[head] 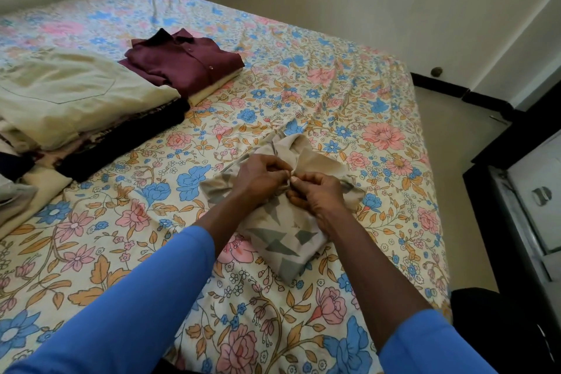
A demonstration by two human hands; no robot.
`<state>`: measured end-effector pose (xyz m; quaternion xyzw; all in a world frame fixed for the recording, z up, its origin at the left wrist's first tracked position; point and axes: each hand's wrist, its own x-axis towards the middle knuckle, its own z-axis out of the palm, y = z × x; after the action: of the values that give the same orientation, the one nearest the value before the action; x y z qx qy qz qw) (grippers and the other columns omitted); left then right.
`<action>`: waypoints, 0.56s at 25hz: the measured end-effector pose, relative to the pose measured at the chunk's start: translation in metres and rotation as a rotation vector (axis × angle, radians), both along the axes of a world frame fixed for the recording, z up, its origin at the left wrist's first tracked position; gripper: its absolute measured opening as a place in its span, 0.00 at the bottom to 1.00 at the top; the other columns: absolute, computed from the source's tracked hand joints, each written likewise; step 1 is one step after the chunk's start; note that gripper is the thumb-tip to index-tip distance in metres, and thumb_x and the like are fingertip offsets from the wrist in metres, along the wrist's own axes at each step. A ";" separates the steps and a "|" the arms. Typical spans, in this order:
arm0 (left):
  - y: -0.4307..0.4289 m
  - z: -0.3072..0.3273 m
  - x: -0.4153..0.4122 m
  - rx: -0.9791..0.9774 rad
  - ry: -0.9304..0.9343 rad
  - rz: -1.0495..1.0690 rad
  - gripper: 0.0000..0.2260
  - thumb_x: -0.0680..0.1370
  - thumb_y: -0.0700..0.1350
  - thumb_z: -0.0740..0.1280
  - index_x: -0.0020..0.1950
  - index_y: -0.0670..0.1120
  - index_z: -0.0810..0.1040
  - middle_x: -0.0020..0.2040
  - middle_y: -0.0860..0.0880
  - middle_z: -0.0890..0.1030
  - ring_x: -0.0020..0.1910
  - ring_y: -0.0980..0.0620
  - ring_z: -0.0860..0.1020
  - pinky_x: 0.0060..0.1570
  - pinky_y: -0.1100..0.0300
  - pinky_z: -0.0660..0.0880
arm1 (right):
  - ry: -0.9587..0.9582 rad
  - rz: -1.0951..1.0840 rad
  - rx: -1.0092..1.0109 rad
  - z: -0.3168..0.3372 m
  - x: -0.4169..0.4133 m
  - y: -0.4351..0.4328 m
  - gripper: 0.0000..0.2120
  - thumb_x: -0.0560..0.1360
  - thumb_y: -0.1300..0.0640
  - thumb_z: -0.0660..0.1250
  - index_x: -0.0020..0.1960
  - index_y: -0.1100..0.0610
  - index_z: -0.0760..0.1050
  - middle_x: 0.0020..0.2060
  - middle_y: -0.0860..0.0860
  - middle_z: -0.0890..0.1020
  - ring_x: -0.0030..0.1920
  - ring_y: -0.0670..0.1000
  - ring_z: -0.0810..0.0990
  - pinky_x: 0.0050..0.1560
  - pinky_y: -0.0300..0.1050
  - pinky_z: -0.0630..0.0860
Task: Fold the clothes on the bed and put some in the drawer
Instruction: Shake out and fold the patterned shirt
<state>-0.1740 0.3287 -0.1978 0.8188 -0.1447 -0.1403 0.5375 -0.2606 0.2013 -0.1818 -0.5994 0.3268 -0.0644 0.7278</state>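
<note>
Most of the view is filled by a bed (334, 94) covered in a pink, blue and orange flower print, set against pale walls. Near the middle of it, toward the near right, a beige garment (282, 237) printed with grey leaf shapes is laid partly folded, with its far end bunched up. That bunched part is pinched between the left hand (259, 174) and the right hand (317, 196), whose fingertips are brought together on the cloth. The grip of each hand is clamped on the fabric, though whether a button or only a fold is held cannot be made out. Blue sleeves (136, 297) are worn on both forearms. Farther away and to the left, a maroon shirt (188, 67) is seen folded on top of a cream piece (209, 91). Just left of that, a pale cream garment (60, 97) is laid over a dark garment (127, 143) on a stack at the bed's left side. Beyond the bed's right edge, dark furniture (516, 127) is partly seen.
</note>
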 end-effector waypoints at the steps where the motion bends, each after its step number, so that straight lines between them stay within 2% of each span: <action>1: 0.001 0.001 0.002 -0.031 0.059 -0.019 0.01 0.76 0.47 0.77 0.45 0.51 0.87 0.40 0.52 0.87 0.44 0.51 0.86 0.53 0.45 0.84 | -0.012 0.008 0.001 -0.001 -0.001 -0.002 0.08 0.75 0.67 0.75 0.53 0.64 0.82 0.38 0.56 0.87 0.34 0.49 0.86 0.35 0.40 0.83; 4: 0.001 0.006 0.001 0.013 0.036 -0.060 0.04 0.77 0.48 0.77 0.48 0.49 0.86 0.42 0.50 0.87 0.43 0.50 0.86 0.50 0.48 0.84 | -0.033 0.070 -0.036 -0.007 -0.001 -0.006 0.08 0.77 0.64 0.74 0.55 0.64 0.81 0.40 0.56 0.87 0.36 0.49 0.86 0.38 0.40 0.83; 7: -0.006 0.007 -0.004 0.145 -0.162 0.041 0.05 0.79 0.50 0.74 0.51 0.49 0.85 0.43 0.52 0.85 0.44 0.52 0.84 0.47 0.52 0.82 | -0.038 0.071 -0.106 -0.010 0.001 -0.003 0.04 0.81 0.63 0.70 0.55 0.61 0.80 0.43 0.57 0.86 0.39 0.51 0.87 0.42 0.45 0.85; 8: -0.007 0.008 -0.005 0.212 -0.262 0.098 0.08 0.79 0.53 0.74 0.52 0.50 0.83 0.45 0.53 0.84 0.46 0.51 0.83 0.47 0.52 0.81 | -0.039 0.018 -0.199 -0.010 -0.003 -0.001 0.04 0.81 0.61 0.69 0.56 0.59 0.80 0.45 0.56 0.86 0.41 0.52 0.88 0.42 0.45 0.84; 9: -0.006 0.008 -0.003 0.313 -0.369 0.159 0.13 0.78 0.59 0.72 0.56 0.52 0.81 0.49 0.52 0.83 0.49 0.50 0.81 0.50 0.51 0.80 | -0.004 -0.075 -0.379 -0.011 -0.010 0.001 0.06 0.81 0.58 0.70 0.57 0.56 0.79 0.50 0.54 0.85 0.46 0.52 0.87 0.42 0.44 0.83; 10: -0.002 0.007 0.001 0.443 -0.445 0.209 0.20 0.78 0.65 0.69 0.61 0.53 0.79 0.56 0.50 0.81 0.55 0.48 0.79 0.55 0.49 0.78 | 0.095 -0.200 -0.606 -0.013 -0.021 0.002 0.12 0.79 0.54 0.71 0.61 0.54 0.78 0.55 0.53 0.82 0.53 0.53 0.84 0.44 0.45 0.81; 11: 0.004 0.008 0.007 0.570 -0.454 0.229 0.28 0.77 0.70 0.64 0.69 0.52 0.75 0.64 0.46 0.78 0.63 0.45 0.76 0.62 0.45 0.74 | 0.233 -0.314 -0.783 -0.016 -0.035 -0.002 0.22 0.77 0.50 0.74 0.67 0.54 0.74 0.61 0.55 0.77 0.60 0.55 0.79 0.48 0.49 0.80; 12: 0.010 0.011 0.011 0.664 -0.384 0.209 0.36 0.76 0.74 0.61 0.75 0.50 0.70 0.71 0.43 0.74 0.69 0.41 0.72 0.66 0.41 0.70 | 0.374 -0.394 -0.821 -0.017 -0.048 -0.004 0.34 0.73 0.45 0.76 0.73 0.55 0.68 0.65 0.59 0.73 0.64 0.59 0.74 0.54 0.53 0.78; 13: 0.016 0.013 0.016 0.712 -0.283 0.169 0.42 0.75 0.76 0.61 0.78 0.48 0.66 0.74 0.42 0.72 0.71 0.40 0.71 0.68 0.40 0.69 | 0.456 -0.418 -0.727 -0.017 -0.053 -0.009 0.41 0.70 0.44 0.79 0.75 0.58 0.63 0.67 0.61 0.71 0.66 0.62 0.73 0.58 0.57 0.78; 14: 0.020 0.014 0.020 0.708 -0.184 0.120 0.43 0.74 0.75 0.64 0.78 0.46 0.66 0.73 0.42 0.73 0.70 0.40 0.73 0.68 0.42 0.72 | 0.459 -0.391 -0.578 -0.014 -0.056 -0.014 0.42 0.69 0.46 0.81 0.73 0.60 0.64 0.65 0.62 0.73 0.64 0.63 0.75 0.58 0.58 0.79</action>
<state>-0.1541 0.3488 -0.1837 0.9703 -0.0866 -0.0760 0.2129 -0.3164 0.1869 -0.1962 -0.7045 0.5567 -0.1552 0.4119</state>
